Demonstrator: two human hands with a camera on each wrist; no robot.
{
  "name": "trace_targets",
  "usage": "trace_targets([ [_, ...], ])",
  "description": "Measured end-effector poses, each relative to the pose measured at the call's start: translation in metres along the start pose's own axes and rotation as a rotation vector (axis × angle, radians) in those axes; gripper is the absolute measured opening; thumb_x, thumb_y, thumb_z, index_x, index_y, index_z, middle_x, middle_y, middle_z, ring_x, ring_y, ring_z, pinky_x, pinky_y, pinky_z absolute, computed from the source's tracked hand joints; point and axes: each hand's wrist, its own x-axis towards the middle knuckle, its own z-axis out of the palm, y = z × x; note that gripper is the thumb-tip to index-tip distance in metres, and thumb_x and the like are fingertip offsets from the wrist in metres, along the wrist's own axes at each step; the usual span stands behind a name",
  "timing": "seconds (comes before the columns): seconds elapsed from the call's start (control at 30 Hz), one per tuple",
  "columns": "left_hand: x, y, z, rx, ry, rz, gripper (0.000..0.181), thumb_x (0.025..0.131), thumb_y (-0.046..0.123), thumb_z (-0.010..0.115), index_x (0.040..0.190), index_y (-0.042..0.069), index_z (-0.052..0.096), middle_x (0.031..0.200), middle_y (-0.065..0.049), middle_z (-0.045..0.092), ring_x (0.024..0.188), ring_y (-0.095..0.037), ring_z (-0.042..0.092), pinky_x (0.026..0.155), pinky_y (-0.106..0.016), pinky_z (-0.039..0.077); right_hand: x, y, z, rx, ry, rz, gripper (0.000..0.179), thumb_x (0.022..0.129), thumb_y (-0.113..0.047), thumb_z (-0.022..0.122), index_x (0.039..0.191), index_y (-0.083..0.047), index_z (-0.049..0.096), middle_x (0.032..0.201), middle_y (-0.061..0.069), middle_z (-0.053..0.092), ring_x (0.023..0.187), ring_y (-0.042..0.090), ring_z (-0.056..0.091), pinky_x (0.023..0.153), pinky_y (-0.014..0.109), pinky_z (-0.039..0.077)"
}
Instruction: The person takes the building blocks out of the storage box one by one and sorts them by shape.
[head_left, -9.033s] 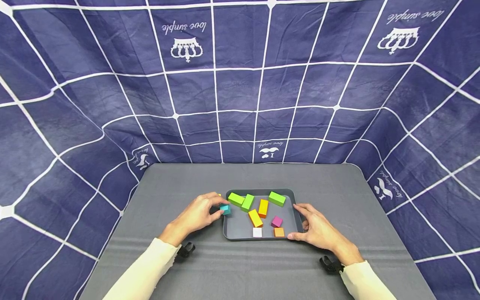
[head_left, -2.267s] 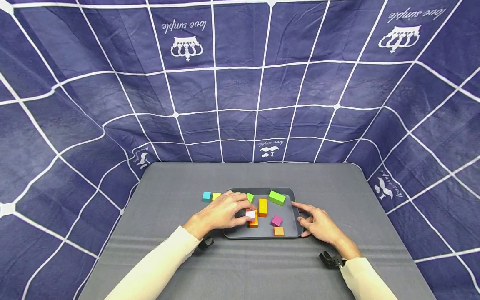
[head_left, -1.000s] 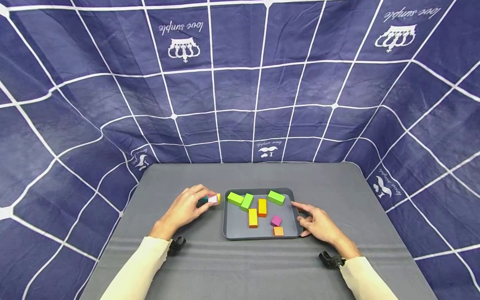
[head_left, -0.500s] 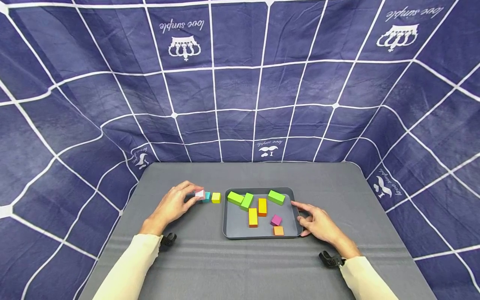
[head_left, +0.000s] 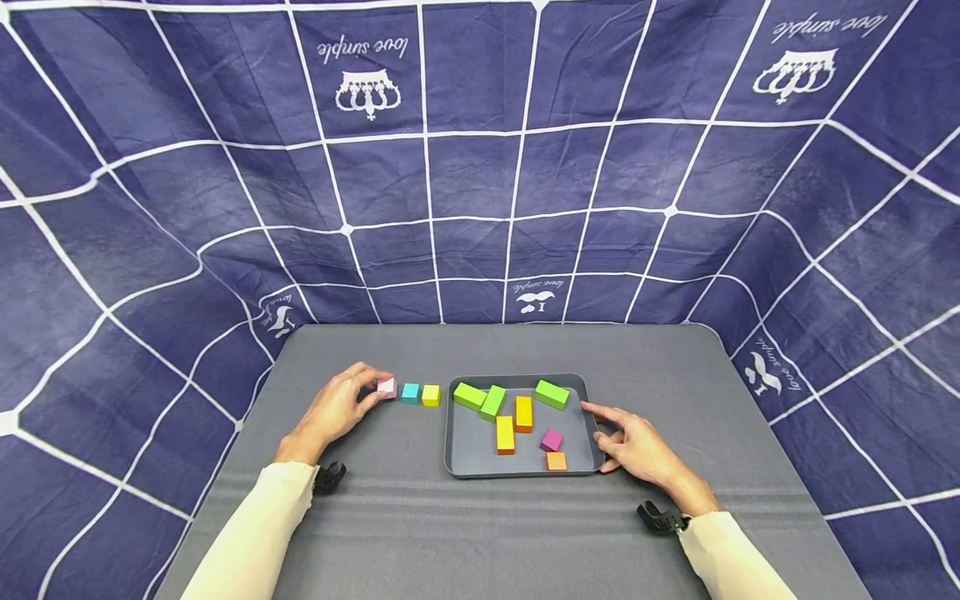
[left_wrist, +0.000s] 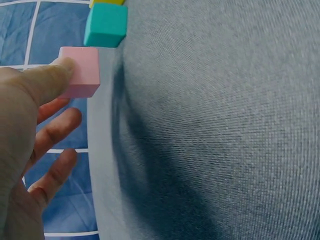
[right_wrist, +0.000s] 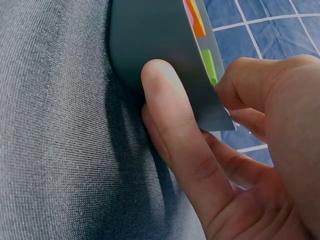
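A pale pink cube (head_left: 386,387) is pinched between thumb and fingers of my left hand (head_left: 336,408), at the left end of a short row on the table. The left wrist view shows the thumb pressed on the pink cube (left_wrist: 82,72), with the lower fingers spread loosely. Just right of it stand a teal cube (head_left: 410,393) and a yellow cube (head_left: 431,395). At the dark grey tray (head_left: 465,477), my right hand (head_left: 636,446) rests against the right side. A straight thumb (right_wrist: 170,100) lies on the tray's outer wall in the right wrist view.
Inside the tray lie green blocks (head_left: 552,395), orange-yellow blocks (head_left: 506,435), a magenta cube (head_left: 551,440) and an orange cube (head_left: 556,461). The grey table (head_left: 465,533) is bounded at the back and sides by a blue white-lined cloth (head_left: 480,183).
My left hand has taken the teal cube and then the pink cube out of the tray. It has carried the pink one leftward, past the teal cube. My right hand stays at the tray.
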Motion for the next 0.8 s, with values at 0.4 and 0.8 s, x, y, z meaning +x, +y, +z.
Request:
trace_targets([
  [0.4, 0.002, -0.005, 0.007, -0.012, -0.064, -0.032, 0.032, 0.101, 0.012, 0.091, 0.132, 0.014, 0.085, 0.120, -0.005, 0.081, 0.107, -0.025, 0.081, 0.094, -0.054, 0.065, 0.001, 0.000, 0.000, 0.008, -0.002, 0.003, 0.062, 0.108, 0.003, 0.072, 0.168, -0.004, 0.060, 0.112, 0.023, 0.073, 0.061, 0.021, 0.081, 0.059, 0.037, 0.069],
  [0.8, 0.004, -0.007, 0.012, -0.019, -0.072, -0.048, 0.033, 0.101, 0.014, 0.092, 0.133, 0.015, 0.085, 0.121, -0.005, 0.081, 0.106, -0.024, 0.080, 0.095, -0.054, 0.064, 0.001, 0.001, -0.001, 0.017, 0.005, -0.001, 0.062, 0.107, 0.002, 0.073, 0.168, -0.005, 0.061, 0.107, 0.021, 0.073, 0.060, 0.022, 0.081, 0.059, 0.038, 0.069],
])
